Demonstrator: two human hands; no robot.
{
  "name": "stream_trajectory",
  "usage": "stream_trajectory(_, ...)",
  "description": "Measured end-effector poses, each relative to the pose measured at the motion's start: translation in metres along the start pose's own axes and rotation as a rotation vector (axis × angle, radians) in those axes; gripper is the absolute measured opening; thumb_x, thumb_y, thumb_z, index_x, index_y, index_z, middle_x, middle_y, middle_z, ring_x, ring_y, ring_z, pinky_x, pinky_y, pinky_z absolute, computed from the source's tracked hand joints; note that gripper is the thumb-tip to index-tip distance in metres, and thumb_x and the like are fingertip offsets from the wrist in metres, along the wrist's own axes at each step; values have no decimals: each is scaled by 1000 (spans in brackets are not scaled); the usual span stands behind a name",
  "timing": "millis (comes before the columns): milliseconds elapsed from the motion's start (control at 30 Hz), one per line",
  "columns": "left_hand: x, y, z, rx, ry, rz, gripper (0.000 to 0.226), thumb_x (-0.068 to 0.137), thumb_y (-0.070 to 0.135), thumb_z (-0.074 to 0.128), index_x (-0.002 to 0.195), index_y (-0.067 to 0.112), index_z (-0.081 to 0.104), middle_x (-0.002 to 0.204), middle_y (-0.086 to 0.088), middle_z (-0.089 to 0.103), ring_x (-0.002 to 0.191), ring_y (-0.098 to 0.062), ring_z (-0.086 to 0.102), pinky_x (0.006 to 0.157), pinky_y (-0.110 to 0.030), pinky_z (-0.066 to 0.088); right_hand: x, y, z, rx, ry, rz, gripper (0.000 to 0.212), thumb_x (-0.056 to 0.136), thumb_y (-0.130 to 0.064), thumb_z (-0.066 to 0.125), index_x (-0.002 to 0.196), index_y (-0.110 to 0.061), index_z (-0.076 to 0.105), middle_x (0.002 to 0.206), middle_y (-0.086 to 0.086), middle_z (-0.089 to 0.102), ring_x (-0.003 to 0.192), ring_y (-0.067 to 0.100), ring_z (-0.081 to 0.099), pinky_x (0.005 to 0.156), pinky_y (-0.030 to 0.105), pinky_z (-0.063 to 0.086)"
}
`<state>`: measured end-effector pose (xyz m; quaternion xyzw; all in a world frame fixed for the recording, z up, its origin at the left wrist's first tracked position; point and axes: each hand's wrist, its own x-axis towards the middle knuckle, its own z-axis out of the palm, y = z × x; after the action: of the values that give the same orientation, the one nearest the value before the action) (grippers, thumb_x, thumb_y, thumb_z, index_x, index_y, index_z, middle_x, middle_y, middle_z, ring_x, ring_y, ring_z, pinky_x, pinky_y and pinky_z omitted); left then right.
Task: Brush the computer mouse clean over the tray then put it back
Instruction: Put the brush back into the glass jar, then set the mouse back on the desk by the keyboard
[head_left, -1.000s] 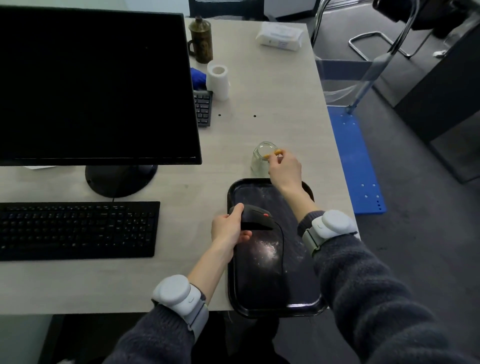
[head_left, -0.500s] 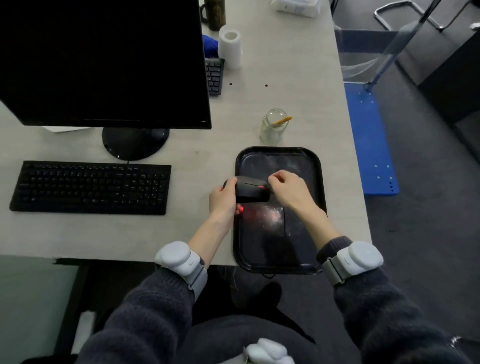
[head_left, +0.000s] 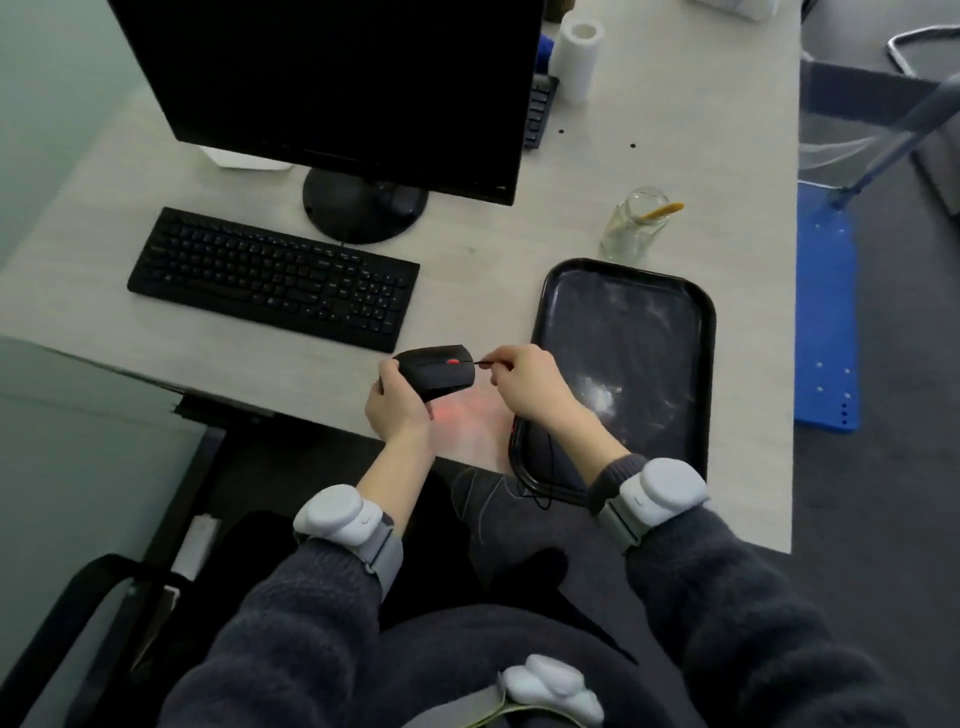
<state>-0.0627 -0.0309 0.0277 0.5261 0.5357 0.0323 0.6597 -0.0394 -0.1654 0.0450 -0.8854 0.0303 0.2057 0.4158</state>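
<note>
A black corded computer mouse with a red scroll wheel is held just above the pale grey desk, near its front edge and just left of the tray. The left hand is closed around the mouse's rear, cupping it from below. The right hand has thumb and forefinger pinched on the thin black cable where it leaves the mouse's nose; the cable then hangs in a loop off the front edge. A red glow lies on the desk surface under the mouse.

The black rectangular plastic tray sits near the desk's right edge, its near end overhanging the front edge; whitish dust smears its floor. Just behind its far rim stands a small clear glass jar with a yellow-handled brush leaning out of its mouth.

To the left lie a black keyboard and, behind it, a dark monitor on a round foot. A white paper roll stands toward the far edge, beside a second keyboard partly hidden by the screen.
</note>
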Motion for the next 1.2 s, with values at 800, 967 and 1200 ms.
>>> stream_trajectory(800,38,-9,23,805,-485,417,51,75,29,70,119,22,45,101,2,65,85,-17,62,59,-25,43,122,-6,16,-152,120,168,26,88,-3,48,99,-1,71,102,17,72,96,32,64,80,35,51)
stream_trajectory(967,44,-7,28,883,-491,431,49,77,31,67,121,21,48,99,3,64,81,-16,59,59,-27,44,128,-6,15,-151,138,178,27,89,-3,48,101,0,71,104,17,71,98,31,63,76,29,45)
stream_trajectory(1200,44,-4,34,970,-478,403,45,76,35,65,112,17,44,97,-3,64,82,-25,63,68,-41,56,131,4,19,-162,151,215,26,90,-8,48,101,-7,72,103,14,71,96,31,64,73,29,47)
